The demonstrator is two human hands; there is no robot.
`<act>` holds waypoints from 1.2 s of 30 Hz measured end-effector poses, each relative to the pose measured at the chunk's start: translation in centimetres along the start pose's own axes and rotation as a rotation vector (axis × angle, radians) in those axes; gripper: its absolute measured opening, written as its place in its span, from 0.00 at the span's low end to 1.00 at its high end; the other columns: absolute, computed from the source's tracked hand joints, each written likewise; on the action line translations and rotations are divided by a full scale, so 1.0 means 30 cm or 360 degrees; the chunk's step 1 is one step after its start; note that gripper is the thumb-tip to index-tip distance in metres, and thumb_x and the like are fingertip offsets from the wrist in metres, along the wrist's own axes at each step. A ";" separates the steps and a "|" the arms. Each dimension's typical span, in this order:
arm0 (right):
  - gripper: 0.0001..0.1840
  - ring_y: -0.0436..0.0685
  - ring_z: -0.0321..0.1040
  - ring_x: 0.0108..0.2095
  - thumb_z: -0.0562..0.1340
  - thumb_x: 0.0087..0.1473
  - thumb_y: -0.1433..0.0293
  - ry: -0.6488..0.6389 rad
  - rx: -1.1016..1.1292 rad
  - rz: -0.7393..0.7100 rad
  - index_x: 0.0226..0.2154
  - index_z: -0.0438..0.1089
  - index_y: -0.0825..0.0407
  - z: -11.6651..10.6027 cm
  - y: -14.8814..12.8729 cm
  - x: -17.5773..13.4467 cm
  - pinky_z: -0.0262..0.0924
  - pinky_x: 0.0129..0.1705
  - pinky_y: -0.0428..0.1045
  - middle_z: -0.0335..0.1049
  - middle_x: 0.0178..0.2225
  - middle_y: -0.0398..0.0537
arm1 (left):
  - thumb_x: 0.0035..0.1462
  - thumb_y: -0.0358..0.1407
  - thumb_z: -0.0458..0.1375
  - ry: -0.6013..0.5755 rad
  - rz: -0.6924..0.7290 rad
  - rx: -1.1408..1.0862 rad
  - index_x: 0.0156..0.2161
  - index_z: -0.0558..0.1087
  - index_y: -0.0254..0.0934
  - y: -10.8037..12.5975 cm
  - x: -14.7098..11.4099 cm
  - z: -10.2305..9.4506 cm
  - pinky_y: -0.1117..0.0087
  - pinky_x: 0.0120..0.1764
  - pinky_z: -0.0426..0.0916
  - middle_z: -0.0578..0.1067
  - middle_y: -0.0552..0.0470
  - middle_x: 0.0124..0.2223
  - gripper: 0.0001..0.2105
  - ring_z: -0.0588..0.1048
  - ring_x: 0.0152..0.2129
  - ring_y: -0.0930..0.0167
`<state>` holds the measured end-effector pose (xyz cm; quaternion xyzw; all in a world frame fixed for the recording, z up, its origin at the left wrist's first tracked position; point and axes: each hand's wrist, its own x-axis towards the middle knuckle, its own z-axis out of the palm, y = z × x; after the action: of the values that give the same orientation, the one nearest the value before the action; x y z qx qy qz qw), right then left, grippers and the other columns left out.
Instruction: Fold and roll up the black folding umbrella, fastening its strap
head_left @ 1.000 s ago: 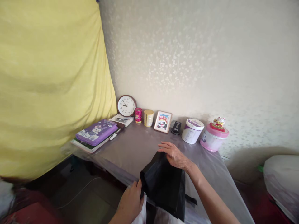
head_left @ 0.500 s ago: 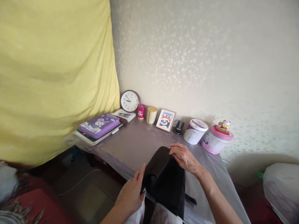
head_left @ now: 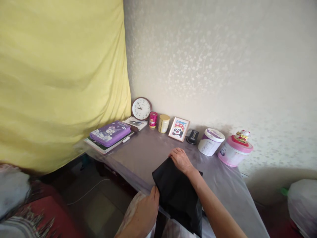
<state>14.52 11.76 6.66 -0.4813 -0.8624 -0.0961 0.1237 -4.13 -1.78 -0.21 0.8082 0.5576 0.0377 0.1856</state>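
A black bag (head_left: 179,195) of thin, smooth material lies over the table's front edge, partly on my lap. My left hand (head_left: 147,211) is closed on its left edge, fingers pointing up along the side. The far edge is held by my right hand (head_left: 180,160), fingers bent over it and the thumb out of sight. My right forearm covers part of the bag's right side. What the bag contains, if anything, cannot be seen.
Along the wall stand a clock (head_left: 141,108), a pink can (head_left: 153,120), a yellow-lidded can (head_left: 163,123), a panda picture frame (head_left: 179,129), a black device (head_left: 192,137) and two tubs. A purple zip case (head_left: 110,133) lies on books at left. A yellow curtain (head_left: 61,82) hangs beside the table.
My right hand has moved left across the bag's far edge. The bag's upper part now spreads flatter and its far left corner points left. My left hand keeps hold of the left side.
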 end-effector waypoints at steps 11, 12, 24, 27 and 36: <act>0.09 0.56 0.61 0.42 0.54 0.57 0.74 -0.0198 -0.0135 0.0052 0.34 0.69 0.51 0.119 -0.015 -0.003 0.52 0.45 0.49 0.69 0.36 0.48 | 0.55 0.34 0.47 -0.0003 -0.0234 -0.0304 0.63 0.44 0.33 -0.003 -0.026 0.016 0.68 0.39 0.61 0.75 0.44 0.42 0.31 0.73 0.39 0.63; 0.09 0.56 0.61 0.42 0.54 0.57 0.74 -0.0202 -0.0138 0.0052 0.34 0.70 0.51 0.121 -0.014 -0.003 0.52 0.46 0.49 0.69 0.36 0.49 | 0.55 0.34 0.48 -0.0003 -0.0268 -0.0344 0.64 0.40 0.34 -0.001 -0.028 0.009 0.68 0.38 0.61 0.75 0.45 0.41 0.33 0.73 0.38 0.64; 0.09 0.56 0.61 0.41 0.54 0.58 0.73 -0.0179 -0.0156 -0.0019 0.33 0.70 0.51 0.130 -0.021 -0.003 0.52 0.45 0.50 0.69 0.35 0.49 | 0.53 0.32 0.51 -0.0101 -0.0054 -0.0342 0.64 0.38 0.49 0.004 -0.021 -0.007 0.68 0.42 0.62 0.73 0.50 0.46 0.36 0.72 0.40 0.65; 0.08 0.57 0.61 0.42 0.55 0.57 0.72 -0.0141 -0.0128 -0.0012 0.36 0.70 0.51 0.112 -0.032 -0.009 0.53 0.46 0.52 0.70 0.37 0.49 | 0.53 0.31 0.50 -0.0088 -0.0077 -0.0281 0.64 0.38 0.46 0.018 -0.021 0.001 0.67 0.42 0.62 0.71 0.48 0.48 0.36 0.72 0.40 0.64; 0.13 0.53 0.65 0.43 0.51 0.61 0.69 -0.0090 0.0332 -0.0223 0.38 0.70 0.52 0.056 -0.148 -0.196 0.56 0.48 0.49 0.72 0.39 0.47 | 0.54 0.28 0.45 -0.0082 -0.0072 -0.0197 0.64 0.37 0.40 0.057 -0.030 0.039 0.66 0.41 0.63 0.69 0.44 0.49 0.34 0.72 0.38 0.64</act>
<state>13.50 5.20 3.07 -0.4070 -0.9024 -0.0007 0.1415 -2.63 -3.44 -0.57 0.7831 0.5673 0.0470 0.2503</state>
